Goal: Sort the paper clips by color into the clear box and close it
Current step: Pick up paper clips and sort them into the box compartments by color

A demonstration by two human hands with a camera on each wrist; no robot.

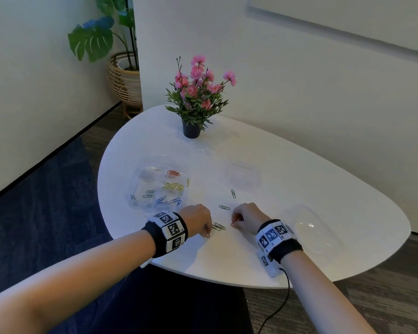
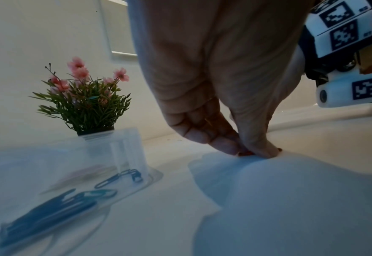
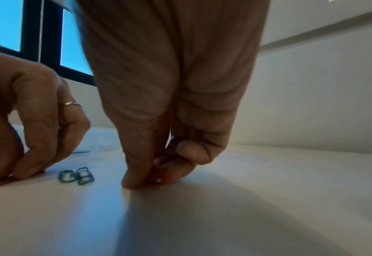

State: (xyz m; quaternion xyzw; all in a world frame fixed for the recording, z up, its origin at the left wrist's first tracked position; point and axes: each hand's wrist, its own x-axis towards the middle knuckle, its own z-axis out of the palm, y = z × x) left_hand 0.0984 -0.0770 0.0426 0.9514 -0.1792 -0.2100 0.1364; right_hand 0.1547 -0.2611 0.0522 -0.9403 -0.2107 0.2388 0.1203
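Observation:
The clear box (image 1: 140, 182) lies open on the white table (image 1: 275, 177), with red (image 1: 173, 173), yellow (image 1: 173, 186), green and blue (image 1: 161, 199) paper clips in separate compartments. My left hand (image 1: 206, 231) pinches a red paper clip (image 1: 207, 235) against the tabletop, also seen in the left wrist view (image 2: 245, 153). My right hand (image 1: 235, 221) pinches another red paper clip (image 1: 232, 223) on the table, mostly hidden by fingers in the right wrist view (image 3: 156, 180). Two green clips (image 1: 219, 226) lie between the hands; two more (image 1: 224, 207) (image 1: 233, 193) lie farther back.
A potted pink flower plant (image 1: 196, 97) stands at the table's far side. A clear lid (image 1: 241, 174) lies at centre right and another clear lid (image 1: 310, 227) to the right of my right wrist. One blue clip (image 1: 132, 196) sits at the box's left edge.

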